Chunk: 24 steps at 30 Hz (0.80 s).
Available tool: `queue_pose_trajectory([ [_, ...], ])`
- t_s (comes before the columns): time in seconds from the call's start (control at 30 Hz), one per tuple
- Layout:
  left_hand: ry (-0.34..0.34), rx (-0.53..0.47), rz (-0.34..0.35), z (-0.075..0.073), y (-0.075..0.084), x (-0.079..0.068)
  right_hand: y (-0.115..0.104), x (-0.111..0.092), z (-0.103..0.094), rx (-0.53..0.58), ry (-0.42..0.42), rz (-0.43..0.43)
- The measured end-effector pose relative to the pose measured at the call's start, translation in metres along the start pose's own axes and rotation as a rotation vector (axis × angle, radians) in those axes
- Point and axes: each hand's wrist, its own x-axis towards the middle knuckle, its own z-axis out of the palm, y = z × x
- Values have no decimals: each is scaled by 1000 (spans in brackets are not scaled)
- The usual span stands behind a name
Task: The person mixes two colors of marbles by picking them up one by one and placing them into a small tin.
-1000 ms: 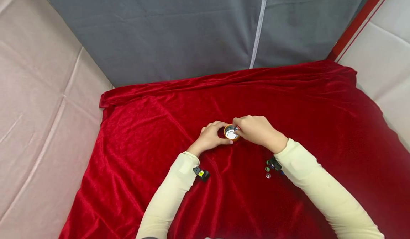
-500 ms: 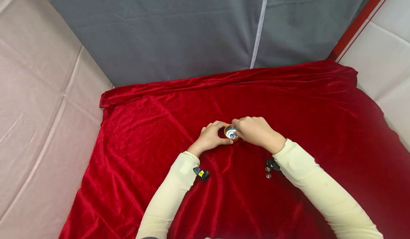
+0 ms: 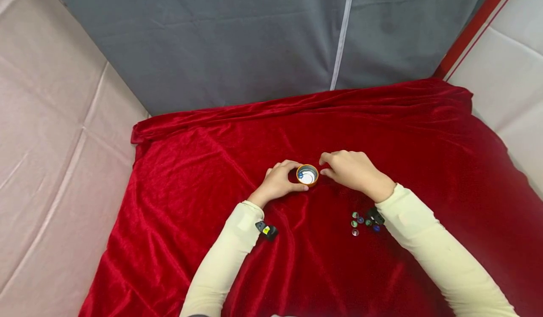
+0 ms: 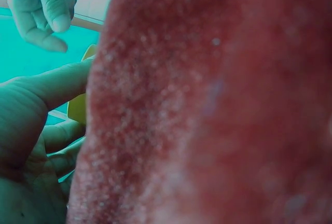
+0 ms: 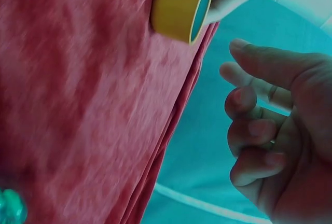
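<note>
A small round yellow tin (image 5: 175,7), silvery inside, stands on the red cloth. In the head view my left hand (image 3: 277,180) holds the tin's left side between thumb and fingers. Inside the tin lies a blue marble (image 3: 300,175). To the right of the rim, apart from it, is my right hand (image 3: 352,170). The right wrist view shows its thumb and index finger parted, the other fingers loosely bent, and nothing held. Several glass marbles (image 3: 354,223), greenish, blue and clear, lie on the cloth below the right hand, near the wrist camera.
Wrinkled red velvet cloth (image 3: 212,189) covers the surface. A grey curtain (image 3: 233,48) hangs behind it, with pale panels (image 3: 63,142) at both sides. Cloth fills most of the left wrist view. A small black camera (image 3: 267,230) sits on the left wrist.
The right hand has let go of a blue marble, which now lies in the tin. That hand has drawn back to the right, uncovering more marbles. The left hand stays still.
</note>
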Motion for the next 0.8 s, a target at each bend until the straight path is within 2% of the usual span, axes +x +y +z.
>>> queue_pose_trajectory([
  [0.43,-8,-4,1,0,6,2,35,-32,-2,71,-28,122],
  [0.8,-11,-1,3,3,7,1,62,-76,-1,121,-38,184],
])
